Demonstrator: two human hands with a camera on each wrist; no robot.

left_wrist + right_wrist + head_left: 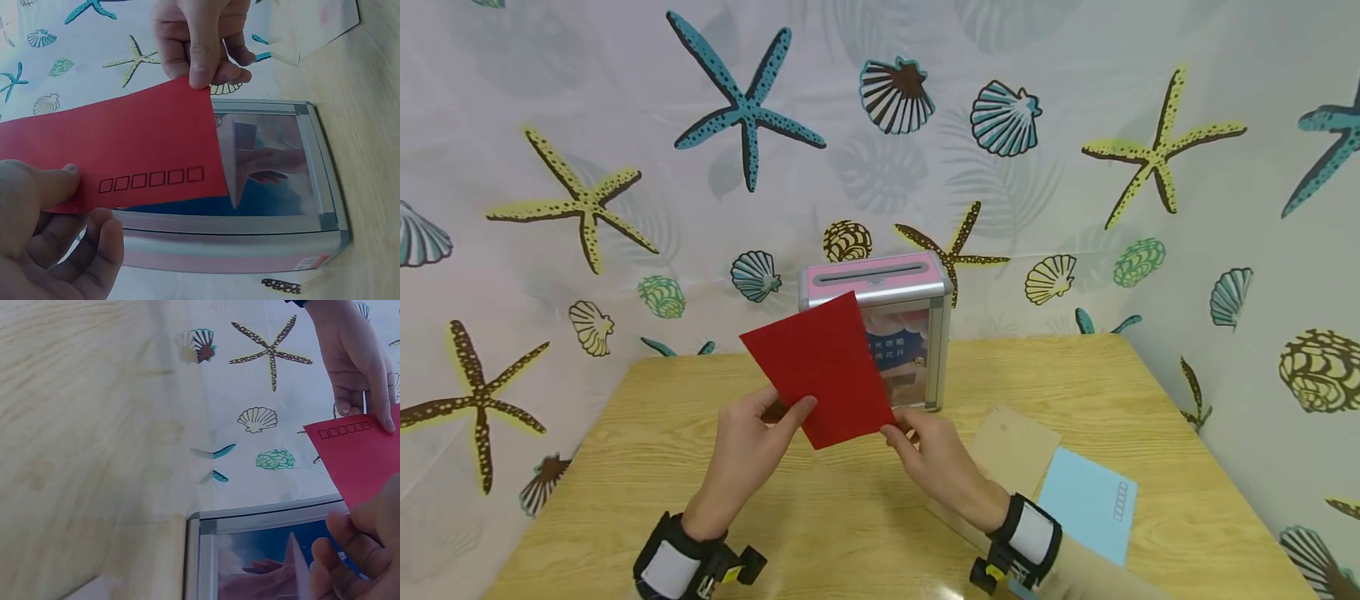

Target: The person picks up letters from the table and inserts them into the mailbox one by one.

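A red envelope point(829, 367) is held up in the air by both hands, tilted, in front of a pink and silver slotted box point(938, 333). My left hand point(751, 442) pinches its lower left side, thumb on the near face. At the lower right corner, my right hand point(942, 462) pinches it between thumb and fingers. A row of small printed squares shows on the other face of the envelope point(144, 144) in the left wrist view. The slot point(871, 273) runs along the box's top, above and behind the envelope. Part of the box's clear front is hidden.
On the wooden table point(685, 483), a tan envelope point(1015, 446) and a light blue envelope point(1090, 500) lie to the right, partly under the right forearm. A cloth point(820, 175) printed with starfish and shells hangs behind the box and at both sides.
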